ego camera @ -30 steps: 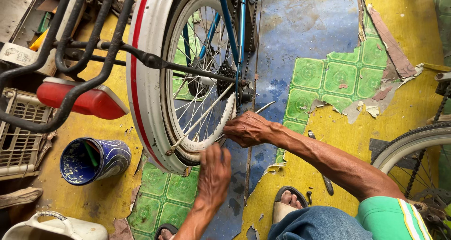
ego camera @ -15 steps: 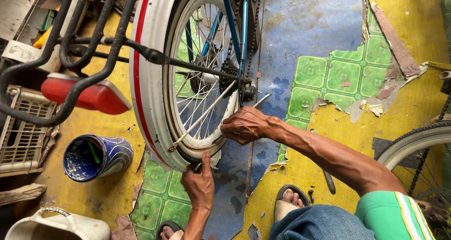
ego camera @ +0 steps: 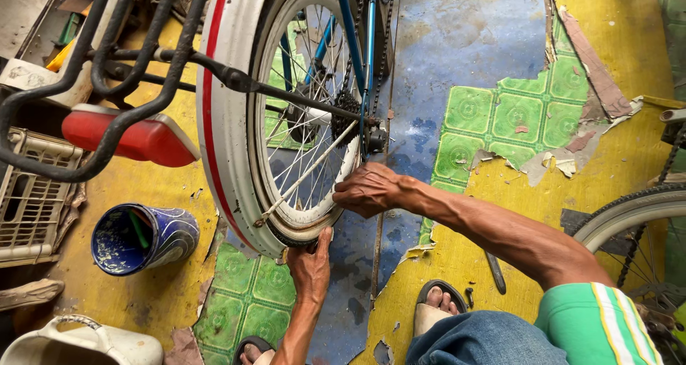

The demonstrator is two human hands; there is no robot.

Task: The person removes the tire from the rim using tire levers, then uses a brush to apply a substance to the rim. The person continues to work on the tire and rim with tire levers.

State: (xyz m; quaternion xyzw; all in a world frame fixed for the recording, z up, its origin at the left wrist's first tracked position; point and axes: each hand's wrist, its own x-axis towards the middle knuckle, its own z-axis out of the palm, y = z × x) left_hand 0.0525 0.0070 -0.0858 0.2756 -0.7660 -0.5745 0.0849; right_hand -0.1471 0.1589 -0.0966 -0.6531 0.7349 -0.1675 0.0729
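White-walled rubber tyre (ego camera: pixel 227 143) is being gripped underneath by the left hand (ego camera: pixel 309 265); the right hand (ego camera: pixel 368 188) is being closed around the stiff rim (ego camera: pixel 343 186). Judged heavy, rigid, best held there.

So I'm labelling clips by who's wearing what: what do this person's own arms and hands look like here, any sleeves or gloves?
Both hands are bare, with no gloves, rings or watch visible. The right hand leads to a sinewy forearm, bare up to a short green sleeve with white stripes near the hem. The left hand and its forearm are bare too, and its upper arm is out of frame, so no sleeve can be seen there.
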